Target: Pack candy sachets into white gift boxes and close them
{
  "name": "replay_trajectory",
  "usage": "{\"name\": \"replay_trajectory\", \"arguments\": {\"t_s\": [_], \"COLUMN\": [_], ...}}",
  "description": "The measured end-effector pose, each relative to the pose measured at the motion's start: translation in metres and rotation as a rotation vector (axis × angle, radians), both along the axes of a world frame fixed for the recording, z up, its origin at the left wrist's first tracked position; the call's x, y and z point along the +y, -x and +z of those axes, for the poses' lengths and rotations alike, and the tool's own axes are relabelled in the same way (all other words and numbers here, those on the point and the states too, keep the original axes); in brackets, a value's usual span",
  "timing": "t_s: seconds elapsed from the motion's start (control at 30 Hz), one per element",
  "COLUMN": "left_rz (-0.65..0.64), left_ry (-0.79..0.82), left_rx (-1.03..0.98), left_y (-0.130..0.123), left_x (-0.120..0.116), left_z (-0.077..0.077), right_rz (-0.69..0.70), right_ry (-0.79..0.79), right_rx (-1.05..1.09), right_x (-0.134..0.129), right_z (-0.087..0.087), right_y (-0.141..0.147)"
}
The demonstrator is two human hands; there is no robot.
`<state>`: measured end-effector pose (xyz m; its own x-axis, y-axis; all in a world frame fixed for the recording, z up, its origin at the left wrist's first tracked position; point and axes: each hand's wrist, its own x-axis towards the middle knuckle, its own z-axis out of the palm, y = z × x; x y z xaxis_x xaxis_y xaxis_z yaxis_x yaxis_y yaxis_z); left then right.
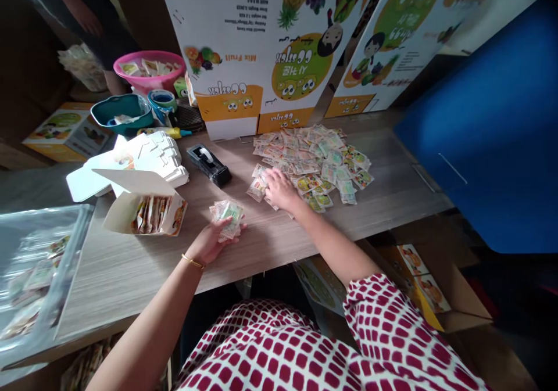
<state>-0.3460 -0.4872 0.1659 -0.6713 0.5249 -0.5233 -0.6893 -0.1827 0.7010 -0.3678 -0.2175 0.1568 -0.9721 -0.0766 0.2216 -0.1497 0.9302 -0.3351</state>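
Note:
My left hand (212, 240), with a gold bangle at the wrist, holds a small stack of packets (230, 212) above the front of the table. My right hand (280, 190) rests on small flat packets (258, 185) at the left edge of a big loose pile (305, 150); its fingers are bent over them, and whether they grip one is hard to see. The pile has pinkish, green and yellow packets. Left of my left hand, an open white box (178, 214) lies with its flap up and packets (150, 214) standing in a row inside.
A black tape dispenser (210, 164) sits behind my left hand. Flattened white boxes (152, 157), a teal basket (122, 115) and a pink basket (150, 77) stand left. Large printed cartons (235, 48) line the back. A clear tub (39, 269) is far left; another person's arm (78, 2) shows behind.

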Motion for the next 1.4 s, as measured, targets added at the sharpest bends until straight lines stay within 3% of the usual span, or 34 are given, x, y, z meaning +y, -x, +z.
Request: {"name": "replay_trajectory", "arguments": {"t_s": [0.07,0.17,0.33,0.43,0.53,0.63,0.7,0.8,0.87,1.0,1.07,1.17,1.27,1.4], "left_rz": [0.054,0.056,0.066,0.099,0.093,0.09,0.13,0.192,0.153,-0.012,-0.003,0.048,-0.051,-0.123], "left_ry": [-0.034,-0.194,-0.245,-0.284,-0.389,-0.401,-0.33,-0.25,-0.241,-0.127,0.013,0.217,0.302,0.557], "left_rx": [-0.007,-0.055,-0.131,-0.143,-0.14,-0.163,-0.183,-0.132,-0.072,0.01,0.12,0.321,0.433,0.856], "left_y": [0.001,0.001,-0.001,-0.001,-0.001,-0.002,-0.005,-0.01,-0.013,-0.015,-0.013,-0.008,-0.004,-0.002], "left_x": [-0.002,-0.004,0.0,0.005,0.007,0.006,0.006,0.01,0.011,0.008,0.003,-0.006,-0.011,-0.008], "left_z": [0.005,0.012,0.013,0.011,0.01,0.008,0.006,0.005,0.006,0.009,0.01,0.011,0.01,0.003], "right_rz": [-0.059,-0.077,-0.224,-0.023,0.249,0.343,0.317,0.135,0.04,0.107,0.118,-0.065,-0.243,-0.24], "right_ry": [-0.118,-0.151,0.058,0.246,0.299,0.372,0.48,0.703,0.797,0.64,0.535,0.386,0.17,-0.061], "right_rx": [-0.065,-0.022,0.185,0.267,0.284,0.254,0.233,0.172,0.089,-0.006,-0.005,-0.035,-0.118,-0.126], "right_x": [0.018,0.028,0.0,-0.034,-0.066,-0.083,-0.088,-0.095,-0.101,-0.102,-0.09,-0.062,-0.045,-0.059], "right_z": [-0.002,-0.003,0.005,0.009,0.005,-0.001,-0.004,-0.009,-0.013,-0.014,-0.01,-0.002,0.002,-0.001], "right_y": [0.019,0.03,0.001,-0.033,-0.063,-0.078,-0.081,-0.08,-0.079,-0.071,-0.057,-0.024,0.005,0.015]}}
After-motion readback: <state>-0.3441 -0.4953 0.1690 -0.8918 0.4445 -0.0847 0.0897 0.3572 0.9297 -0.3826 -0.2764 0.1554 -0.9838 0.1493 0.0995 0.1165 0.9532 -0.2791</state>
